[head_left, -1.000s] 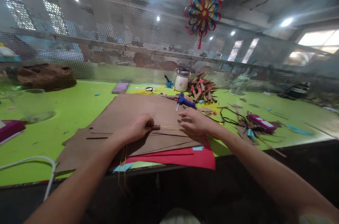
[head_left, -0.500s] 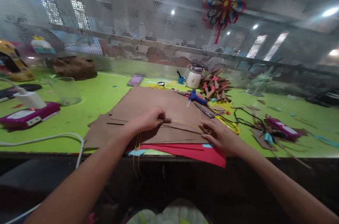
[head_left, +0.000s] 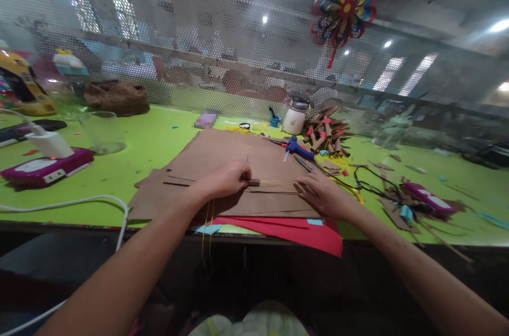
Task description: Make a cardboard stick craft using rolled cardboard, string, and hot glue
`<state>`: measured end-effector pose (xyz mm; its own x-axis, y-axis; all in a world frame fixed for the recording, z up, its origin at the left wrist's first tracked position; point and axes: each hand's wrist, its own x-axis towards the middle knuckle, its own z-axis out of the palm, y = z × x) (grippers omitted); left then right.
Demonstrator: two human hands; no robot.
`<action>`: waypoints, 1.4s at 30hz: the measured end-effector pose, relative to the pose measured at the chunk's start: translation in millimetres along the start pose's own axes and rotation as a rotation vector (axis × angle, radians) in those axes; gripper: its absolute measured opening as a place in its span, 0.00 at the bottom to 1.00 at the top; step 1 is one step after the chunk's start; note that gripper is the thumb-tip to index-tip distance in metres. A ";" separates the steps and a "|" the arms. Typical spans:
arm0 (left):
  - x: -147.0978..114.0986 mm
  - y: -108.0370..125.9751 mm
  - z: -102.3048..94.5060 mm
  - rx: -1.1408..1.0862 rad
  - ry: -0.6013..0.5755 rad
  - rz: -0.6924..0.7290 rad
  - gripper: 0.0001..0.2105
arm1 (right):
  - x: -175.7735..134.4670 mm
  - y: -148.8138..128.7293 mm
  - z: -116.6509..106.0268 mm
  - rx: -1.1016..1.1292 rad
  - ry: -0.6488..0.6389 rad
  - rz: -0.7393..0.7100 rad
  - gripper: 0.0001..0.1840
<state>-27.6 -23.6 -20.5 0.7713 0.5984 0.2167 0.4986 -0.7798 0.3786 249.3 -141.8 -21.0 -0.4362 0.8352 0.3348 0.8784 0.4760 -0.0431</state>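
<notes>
My left hand (head_left: 233, 179) is closed around a small brown paper roll (head_left: 253, 183) above the kraft paper sheets (head_left: 222, 150). Yellow string (head_left: 274, 183) stretches from the roll's right end to my right hand (head_left: 324, 193), whose bent fingers close on it low over the paper. Two loose string ends (head_left: 207, 235) dangle below my left wrist, past the table edge. Under my hands lie thin brown paper strips (head_left: 177, 184). Red paper (head_left: 286, 230) sticks out beneath the kraft sheets at the front.
Behind the hands lie a blue glue gun (head_left: 299, 149) and scissors (head_left: 303, 164). Farther back stand a white jar (head_left: 295, 116) and a pile of brown paper rolls (head_left: 328, 132). To the left are a purple power strip (head_left: 47, 169), a clear cup (head_left: 104, 134) and a white cable (head_left: 95, 199).
My right hand has shifted a little left along the string, covering part of the scissors, and its fingers have drawn together. My left hand stays on the roll. The view has shifted slightly.
</notes>
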 end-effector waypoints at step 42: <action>-0.7 8.8 -1.5 -0.010 -0.020 -0.032 0.05 | 58.9 -33.7 20.6 -0.236 -0.032 -0.289 0.12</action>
<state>-24.4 -30.6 -16.0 0.7626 0.6194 0.1866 0.5193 -0.7581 0.3945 190.0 -103.0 -19.3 -0.6751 0.6860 0.2712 0.7375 0.6196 0.2686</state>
